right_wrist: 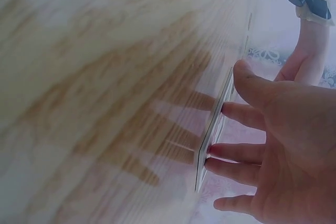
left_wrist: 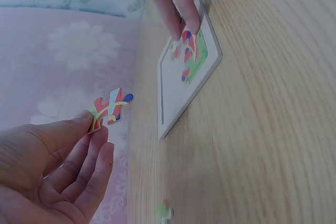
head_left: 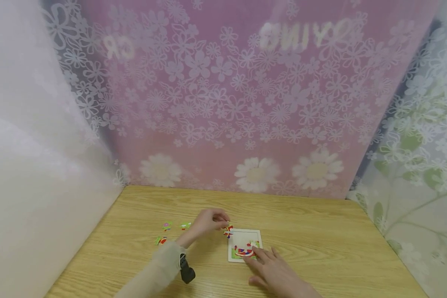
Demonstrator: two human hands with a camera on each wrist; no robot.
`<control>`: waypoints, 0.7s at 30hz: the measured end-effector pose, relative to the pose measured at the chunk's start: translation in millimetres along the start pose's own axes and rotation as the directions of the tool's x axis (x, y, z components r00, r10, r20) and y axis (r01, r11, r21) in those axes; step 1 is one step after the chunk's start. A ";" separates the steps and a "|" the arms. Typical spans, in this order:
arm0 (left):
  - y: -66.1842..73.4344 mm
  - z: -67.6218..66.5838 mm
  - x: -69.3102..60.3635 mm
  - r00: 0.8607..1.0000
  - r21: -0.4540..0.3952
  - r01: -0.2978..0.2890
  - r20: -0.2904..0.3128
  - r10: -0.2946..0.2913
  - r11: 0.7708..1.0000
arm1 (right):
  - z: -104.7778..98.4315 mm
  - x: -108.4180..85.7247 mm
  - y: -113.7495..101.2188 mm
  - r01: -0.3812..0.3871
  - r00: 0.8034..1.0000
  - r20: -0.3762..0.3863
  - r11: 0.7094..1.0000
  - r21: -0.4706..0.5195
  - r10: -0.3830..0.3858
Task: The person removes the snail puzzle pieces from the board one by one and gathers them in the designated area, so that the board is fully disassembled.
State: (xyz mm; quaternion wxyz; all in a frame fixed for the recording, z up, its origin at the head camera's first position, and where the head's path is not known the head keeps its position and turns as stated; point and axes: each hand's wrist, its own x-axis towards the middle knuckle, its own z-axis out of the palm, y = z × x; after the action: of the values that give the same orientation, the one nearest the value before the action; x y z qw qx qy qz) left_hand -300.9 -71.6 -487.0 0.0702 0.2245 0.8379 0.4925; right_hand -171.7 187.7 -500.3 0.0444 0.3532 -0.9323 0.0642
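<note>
Between thumb and fingertips, my left hand [head_left: 208,221] pinches a colourful jigsaw piece [left_wrist: 111,109] in red, blue, yellow and green. It holds the piece off the table, by the upper left corner of a white puzzle tray [head_left: 229,248]. Joined pieces [head_left: 244,252] lie along the tray's near side, while its far part is bare. My right hand [head_left: 277,271] has its fingers stretched out, with fingertips resting on the tray and the pieces at its near right. In the right wrist view the tray [right_wrist: 214,124] shows edge-on under those fingers.
Loose jigsaw pieces lie on the wooden table [head_left: 320,244] left of the tray: a green and purple one [head_left: 167,226], a green and white one [head_left: 186,226], and a green and red one [head_left: 161,240]. Floral curtains [head_left: 246,103] stand behind and at the sides.
</note>
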 end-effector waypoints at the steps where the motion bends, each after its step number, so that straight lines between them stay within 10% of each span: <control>1: -1.4 -2.5 -1.4 1.000 -0.001 0.002 -0.002 -0.002 1.000 | 0.4 0.0 0.5 -0.004 1.000 0.002 1.000 0.005 0.004; 21: -24.1 -65.6 -36.9 0.997 0.004 0.025 -0.073 -0.024 1.000 | 3.4 0.0 3.6 0.004 1.000 0.011 0.999 0.033 -0.004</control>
State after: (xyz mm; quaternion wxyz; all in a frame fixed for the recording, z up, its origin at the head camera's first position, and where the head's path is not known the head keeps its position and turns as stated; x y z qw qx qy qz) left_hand -297.7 -150.1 -478.4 0.0451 0.1962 0.8438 0.4975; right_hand -174.2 189.9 -503.9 0.0336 0.3562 -0.9306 0.0777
